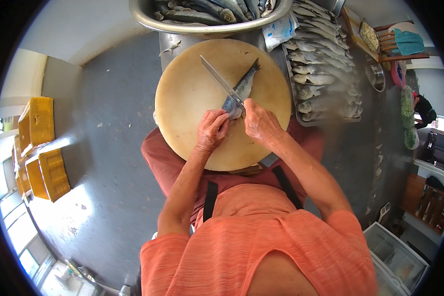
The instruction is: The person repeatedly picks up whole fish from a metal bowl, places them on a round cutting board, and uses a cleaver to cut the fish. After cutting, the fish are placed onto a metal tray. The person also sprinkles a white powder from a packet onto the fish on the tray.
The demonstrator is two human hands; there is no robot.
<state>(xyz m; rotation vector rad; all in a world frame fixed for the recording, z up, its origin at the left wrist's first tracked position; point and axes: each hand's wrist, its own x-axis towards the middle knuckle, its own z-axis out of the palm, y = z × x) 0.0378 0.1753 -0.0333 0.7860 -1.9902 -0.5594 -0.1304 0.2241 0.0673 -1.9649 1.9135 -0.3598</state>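
A round cutting board lies in front of me, over my knees. On it rests a fish, its tail pointing up and to the right. My left hand grips the fish's near end, and the fingers hide that part. My right hand is closed around the handle of a long-bladed knife. The blade slants up and to the left across the fish's side; whether it touches the skin I cannot tell.
A metal basin of whole fish stands beyond the board. To the right, a metal tray holds rows of fish, near a plastic packet. Yellow crates sit far left. A person is at the far right.
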